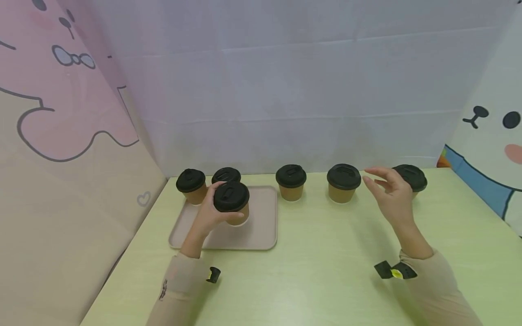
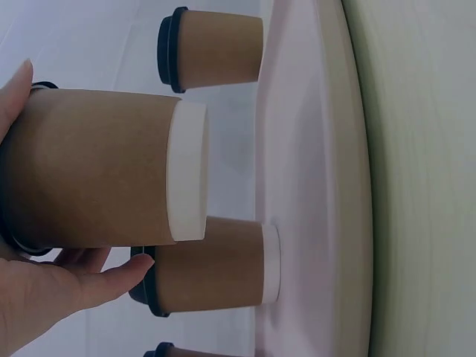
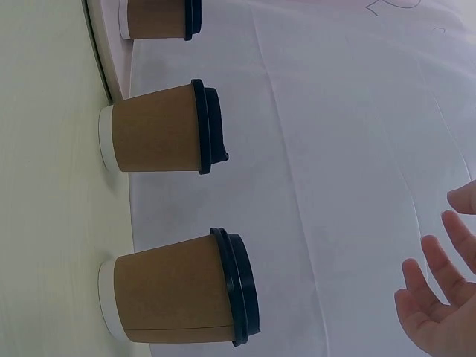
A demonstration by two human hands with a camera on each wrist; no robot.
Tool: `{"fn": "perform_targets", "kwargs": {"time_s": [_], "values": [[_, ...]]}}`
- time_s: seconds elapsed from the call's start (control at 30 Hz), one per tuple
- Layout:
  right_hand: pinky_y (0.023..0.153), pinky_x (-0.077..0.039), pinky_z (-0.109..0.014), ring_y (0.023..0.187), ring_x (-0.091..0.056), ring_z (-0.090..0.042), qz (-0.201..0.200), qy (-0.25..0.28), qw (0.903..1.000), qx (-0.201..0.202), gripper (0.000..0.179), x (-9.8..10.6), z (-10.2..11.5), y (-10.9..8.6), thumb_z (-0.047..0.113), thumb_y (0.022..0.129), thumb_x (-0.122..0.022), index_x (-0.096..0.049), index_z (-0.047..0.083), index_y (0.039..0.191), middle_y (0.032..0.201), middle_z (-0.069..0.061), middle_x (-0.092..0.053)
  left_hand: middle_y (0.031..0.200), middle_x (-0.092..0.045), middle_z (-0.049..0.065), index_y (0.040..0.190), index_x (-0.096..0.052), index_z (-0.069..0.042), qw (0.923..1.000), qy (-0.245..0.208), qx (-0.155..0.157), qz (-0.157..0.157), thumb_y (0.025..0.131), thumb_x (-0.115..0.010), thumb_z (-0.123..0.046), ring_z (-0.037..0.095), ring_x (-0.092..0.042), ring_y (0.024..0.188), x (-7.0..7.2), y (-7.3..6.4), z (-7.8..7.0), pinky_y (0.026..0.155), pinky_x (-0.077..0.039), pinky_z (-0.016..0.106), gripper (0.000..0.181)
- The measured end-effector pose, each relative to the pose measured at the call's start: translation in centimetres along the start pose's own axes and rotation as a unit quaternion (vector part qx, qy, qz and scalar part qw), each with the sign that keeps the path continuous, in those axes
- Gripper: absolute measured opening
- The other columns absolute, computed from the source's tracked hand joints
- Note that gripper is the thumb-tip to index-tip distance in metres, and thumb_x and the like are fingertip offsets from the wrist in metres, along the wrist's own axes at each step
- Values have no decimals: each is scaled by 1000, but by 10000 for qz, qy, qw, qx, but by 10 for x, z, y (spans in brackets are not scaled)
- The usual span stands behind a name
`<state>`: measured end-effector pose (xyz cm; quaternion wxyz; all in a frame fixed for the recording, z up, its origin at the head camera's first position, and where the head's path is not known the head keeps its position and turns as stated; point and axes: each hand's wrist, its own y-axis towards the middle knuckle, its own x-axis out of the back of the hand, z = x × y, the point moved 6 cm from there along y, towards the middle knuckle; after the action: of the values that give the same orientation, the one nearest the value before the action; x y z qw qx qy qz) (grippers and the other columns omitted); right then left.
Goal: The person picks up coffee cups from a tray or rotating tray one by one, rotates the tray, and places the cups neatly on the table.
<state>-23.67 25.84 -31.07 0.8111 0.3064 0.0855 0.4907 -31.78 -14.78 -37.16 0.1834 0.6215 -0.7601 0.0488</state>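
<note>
My left hand [image 1: 208, 215] grips a brown paper coffee cup [image 2: 104, 167] with a black lid, its fingers and thumb around the lid and upper side. In the left wrist view the cup's white base hangs above the pale pink tray [image 1: 261, 231]. Behind it, two like cups [image 1: 191, 181] [image 1: 226, 174] stand at the tray's back. My right hand [image 1: 392, 197] hovers with loosely bent fingers, holding nothing. It is between one coffee cup [image 1: 341, 192] on the table and another cup [image 1: 412, 176], which it partly hides.
One more lidded coffee cup [image 1: 291, 192] stands on the light green table [image 1: 318, 267], just right of the tray. A pale cloth wall [image 1: 302, 90] rises close behind the row of cups. Printed cloth [image 1: 61, 203] borders the left side.
</note>
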Motion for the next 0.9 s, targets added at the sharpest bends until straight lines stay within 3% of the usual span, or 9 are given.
{"fn": "perform_targets", "kwargs": {"time_s": [0.3,0.57,0.9], "values": [[78,-44,-7,93,-54,5,-2,-48,10000,-11,19,0,1,0,0,82,-64,-67,3,101,91,23,-59,136,-43,10,136,-33,-16,9995,-137,-225,157,54,-88,-6,28,-41,125,-21,6,-8,105,-29,49,99],[78,-44,-6,92,-54,5,9,-125,9999,-34,19,0,1,0,0,83,-64,-65,-2,102,90,26,-58,134,-46,8,136,-32,-18,9988,-352,-94,319,53,-87,-3,27,-42,124,-46,13,-11,107,-29,47,100],[78,-44,-7,93,-54,6,42,-138,9999,-46,22,1,-1,1,-1,83,-64,-63,-7,104,90,27,-58,131,-49,8,133,-33,-14,9965,-724,-159,385,54,-86,1,25,-45,122,-69,20,-18,108,-28,42,96]]}}
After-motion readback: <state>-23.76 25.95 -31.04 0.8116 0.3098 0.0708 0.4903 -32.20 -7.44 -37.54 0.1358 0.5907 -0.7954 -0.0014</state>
